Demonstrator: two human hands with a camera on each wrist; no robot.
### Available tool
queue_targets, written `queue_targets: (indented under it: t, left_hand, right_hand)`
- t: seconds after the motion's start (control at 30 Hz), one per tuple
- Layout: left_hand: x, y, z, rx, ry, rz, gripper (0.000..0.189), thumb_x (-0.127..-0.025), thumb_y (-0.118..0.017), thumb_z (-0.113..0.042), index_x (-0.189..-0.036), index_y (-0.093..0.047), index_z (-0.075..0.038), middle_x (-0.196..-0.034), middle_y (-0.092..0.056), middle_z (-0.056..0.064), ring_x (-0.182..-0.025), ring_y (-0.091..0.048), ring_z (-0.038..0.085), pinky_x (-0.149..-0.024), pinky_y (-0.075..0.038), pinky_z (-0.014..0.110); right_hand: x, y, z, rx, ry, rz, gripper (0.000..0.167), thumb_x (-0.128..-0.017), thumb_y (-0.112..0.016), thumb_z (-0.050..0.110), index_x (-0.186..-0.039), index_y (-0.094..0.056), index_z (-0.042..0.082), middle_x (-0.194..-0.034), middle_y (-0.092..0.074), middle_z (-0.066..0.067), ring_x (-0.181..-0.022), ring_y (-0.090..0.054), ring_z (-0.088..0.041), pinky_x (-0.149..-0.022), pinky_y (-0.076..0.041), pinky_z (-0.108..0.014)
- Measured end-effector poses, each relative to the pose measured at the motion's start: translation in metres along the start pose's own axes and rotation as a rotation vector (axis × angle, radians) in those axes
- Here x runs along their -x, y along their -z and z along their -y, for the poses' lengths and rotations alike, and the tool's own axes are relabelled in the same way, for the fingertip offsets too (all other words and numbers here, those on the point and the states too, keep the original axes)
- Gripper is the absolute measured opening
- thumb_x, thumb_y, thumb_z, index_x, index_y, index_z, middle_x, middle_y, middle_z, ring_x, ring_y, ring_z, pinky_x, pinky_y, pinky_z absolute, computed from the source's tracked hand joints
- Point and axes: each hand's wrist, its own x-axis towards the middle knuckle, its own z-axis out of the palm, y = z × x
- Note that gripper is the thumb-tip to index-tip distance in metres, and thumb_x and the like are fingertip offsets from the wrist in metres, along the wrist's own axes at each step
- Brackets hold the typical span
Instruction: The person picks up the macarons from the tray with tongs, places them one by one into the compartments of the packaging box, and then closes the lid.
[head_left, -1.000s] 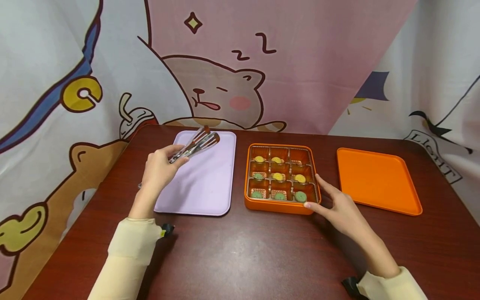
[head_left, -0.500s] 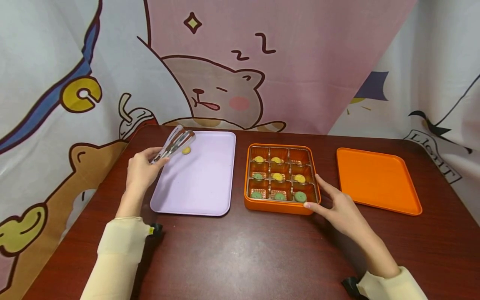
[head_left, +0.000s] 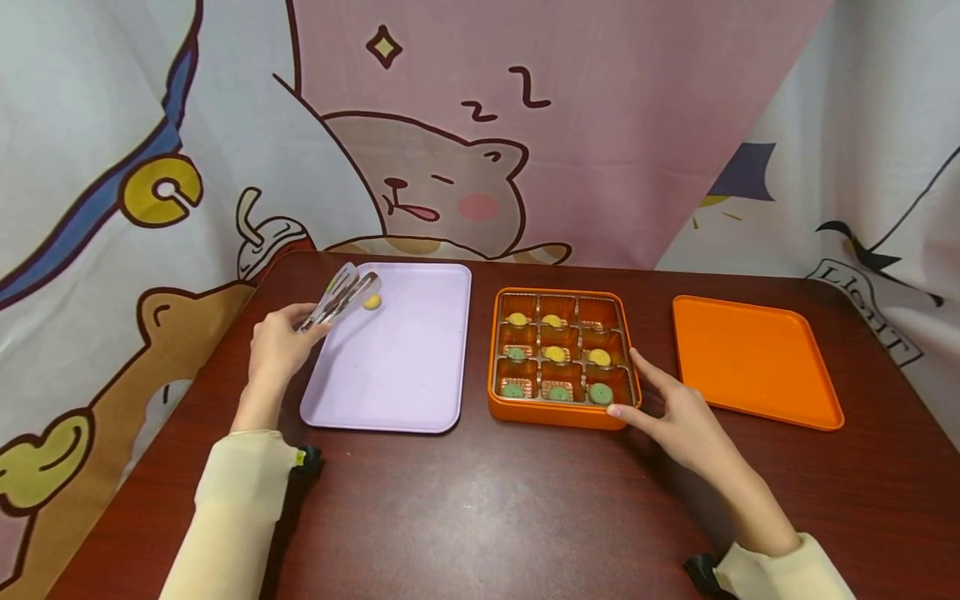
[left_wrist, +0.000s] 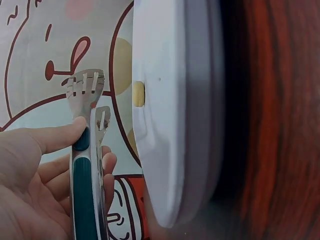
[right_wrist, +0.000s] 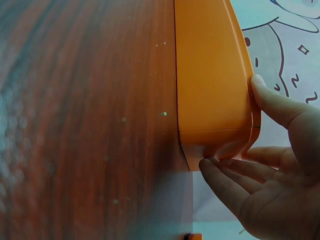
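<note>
My left hand grips a pair of metal tongs with slotted heads and dark green handle pads. The tong heads hover over the back left corner of a pale lilac tray, spread apart with nothing between them. Just beside them, a small yellow cookie lies on the tray. My right hand holds the near right corner of an orange box, thumb at the rim and fingertips on the side. In the box's clear divided insert sit yellow cookies and green cookies; the back right compartment shows none.
To the right of the box lies a flat orange lid. All of it stands on a dark red wooden table. Behind rises a printed cartoon curtain. A few crumbs dot the wood near the box.
My left hand has drawn the tongs left from over the tray's middle and lowered them slightly, uncovering the yellow cookie. My right hand and the box stay put.
</note>
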Motion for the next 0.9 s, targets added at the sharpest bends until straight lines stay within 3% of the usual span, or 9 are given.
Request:
queue_targets:
  t: [0.3, 0.5, 0.9]
  left_hand:
    - [-0.0034, -0.0040, 0.0018, -0.129, 0.008, 0.075, 0.047, -0.092, -0.069, -0.028, -0.132, -0.062, -0.003, -0.127, -0.064, 0.027, -0.105, -0.061, 0.045, -0.081, -0.046, 0.054]
    - [-0.0047, -0.0048, 0.0028, -0.167, 0.009, 0.122, 0.044, -0.091, -0.070, -0.025, -0.128, -0.064, -0.003, -0.121, -0.068, 0.026, -0.100, -0.063, 0.042, -0.078, -0.047, 0.050]
    - [-0.0009, -0.0051, -0.0017, -0.164, 0.000, 0.086, 0.032, -0.092, -0.070, -0.020, -0.121, -0.070, -0.007, -0.116, -0.071, 0.024, -0.098, -0.063, 0.042, -0.073, -0.046, 0.047]
  right_hand:
    - [0.0000, -0.0005, -0.0004, -0.005, 0.002, -0.002, 0.092, -0.091, -0.070, 0.045, -0.159, -0.022, 0.007, -0.153, -0.038, -0.031, -0.130, -0.050, -0.050, -0.098, -0.045, -0.064]
    - [0.0000, -0.0005, 0.0004, -0.006, 0.000, 0.000, 0.092, -0.091, -0.070, 0.045, -0.159, -0.022, 0.007, -0.153, -0.038, -0.031, -0.130, -0.050, -0.050, -0.098, -0.045, -0.064]
    - [0.0004, -0.0009, -0.0002, 0.003, 0.010, -0.010, 0.091, -0.090, -0.071, 0.044, -0.158, -0.023, 0.006, -0.152, -0.039, -0.032, -0.126, -0.053, -0.049, -0.098, -0.045, -0.064]
